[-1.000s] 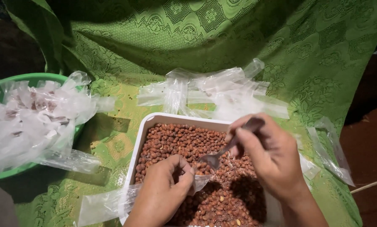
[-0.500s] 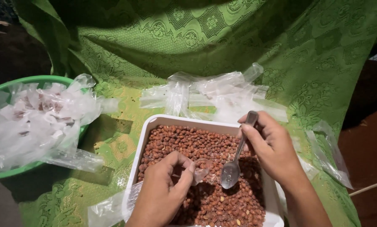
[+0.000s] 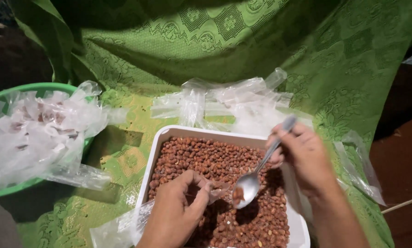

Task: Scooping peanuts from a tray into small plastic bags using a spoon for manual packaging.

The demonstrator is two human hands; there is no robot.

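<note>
The nuts could spill. The spoon (image 3: 250, 181) is tipped down and holds only a few nuts, and the mouth of the little clear bag (image 3: 215, 189) is small and floppy, so nuts may miss it and drop back into the tray. The bag could also slip, since only fingertips pinch it.

At the left edge of the green cloth (image 3: 261, 50) sits a green bowl (image 3: 13, 92) piled with filled bags (image 3: 40, 124). Near the middle, the left hand (image 3: 176, 211) is curled over the white tray (image 3: 162, 147) of brown nuts (image 3: 201, 158), its thumb and fingers pinched shut on the bag's open top. A heap of empty bags (image 3: 233, 98) lies past the tray's far edge. The right hand (image 3: 307, 160) is closed around the spoon's handle, over the tray's right side, with the spoon's bowl just beside the bag
</note>
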